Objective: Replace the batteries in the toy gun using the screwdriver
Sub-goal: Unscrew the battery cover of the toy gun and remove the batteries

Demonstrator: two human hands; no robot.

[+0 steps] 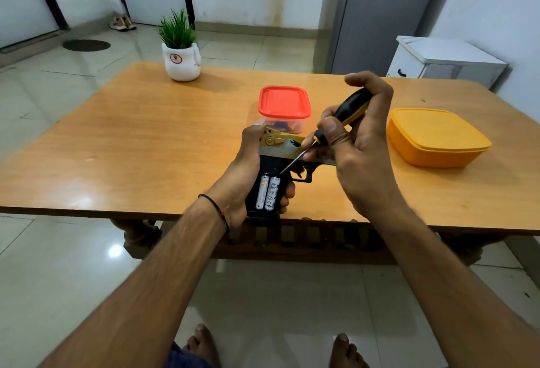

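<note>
Left hand (242,176) grips the toy gun (279,144); right hand (361,157), holding the screwdriver (350,108) at its batteries (267,193), hides the muzzle.

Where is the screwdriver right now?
In the head view the screwdriver is right of centre over the table, gripped in the right hand, its tip at the top of the batteries in the toy gun that the left hand holds.

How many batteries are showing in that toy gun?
2. They lie side by side in the toy gun's open grip: left battery, right battery. Others may be hidden elsewhere.
</note>
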